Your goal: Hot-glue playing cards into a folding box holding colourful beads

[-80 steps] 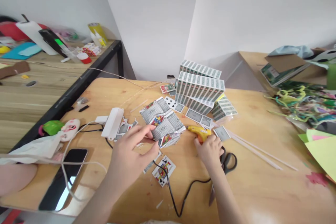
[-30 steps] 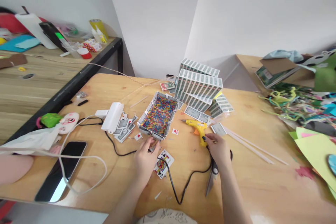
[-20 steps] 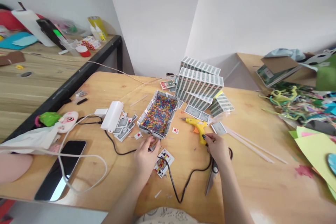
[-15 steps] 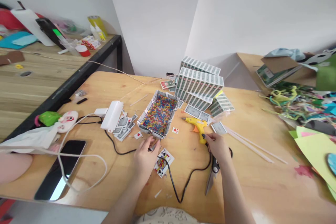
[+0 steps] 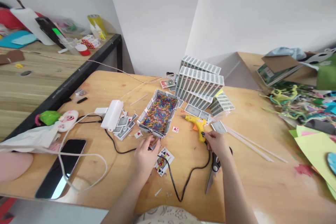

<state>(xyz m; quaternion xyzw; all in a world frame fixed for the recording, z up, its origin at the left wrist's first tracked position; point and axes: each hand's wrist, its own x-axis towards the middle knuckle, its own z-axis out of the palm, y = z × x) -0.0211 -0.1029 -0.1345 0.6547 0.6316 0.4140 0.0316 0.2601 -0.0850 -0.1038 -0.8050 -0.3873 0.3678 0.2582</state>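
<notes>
A shallow box made of playing cards, filled with small multicoloured pieces, sits mid-table. My left hand is at its near end, fingers bent and pinched together by the box wall; what lies between them is partly hidden. A black cord passes under this hand. My right hand has its fingers closed at the lower end of the handle of a yellow hot glue gun, which lies on its side with the nozzle pointing left. Scissors lie beside my right wrist. A jack card is right of my left hand.
Stacked card packs stand behind the box. Loose cards and a white power strip lie to its left, near a phone. Clear glue sticks rest at right, with coloured paper beyond.
Almost nothing differs. The glue gun's handle and my right fingers have shifted very slightly up and left; my left hand stays at the near end of the box.
</notes>
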